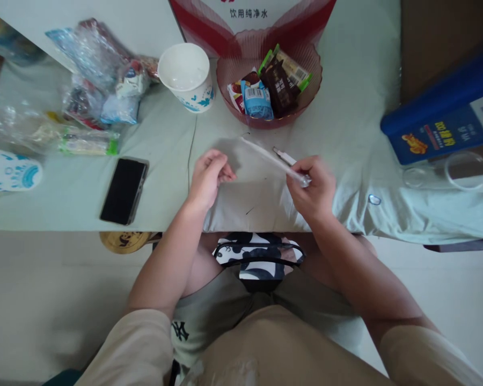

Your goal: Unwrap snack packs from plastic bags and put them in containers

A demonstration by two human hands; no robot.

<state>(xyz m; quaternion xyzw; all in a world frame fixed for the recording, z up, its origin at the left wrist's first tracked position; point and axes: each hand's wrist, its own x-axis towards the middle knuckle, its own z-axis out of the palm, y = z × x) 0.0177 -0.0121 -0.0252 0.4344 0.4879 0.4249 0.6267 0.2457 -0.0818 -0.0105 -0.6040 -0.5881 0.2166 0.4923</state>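
My right hand point(314, 185) is closed around a long, thin whitish strip point(265, 155), partly see-through and blurred by motion, whose far end points up and left. Beside that strip a slim white piece with a dark metallic tip point(284, 154) juts from the same hand; its kind is unclear. My left hand point(210, 177) hovers over the cloth a short way to the left, fingers curled in and thumb against them, with nothing visible in the grip. Beyond both hands stands a ribbed pink bowl point(249, 120) with several wrapped snacks point(284, 86) inside.
A paper cup point(189, 80) stands left of the bowl. Further left are a phone point(124, 190), snack wrappers point(100, 69) and a cup on its side point(12, 170). Right are a blue box point(434, 128), a clear plastic cup lying down point(443, 174) and a small blue-edged ring point(374, 200).
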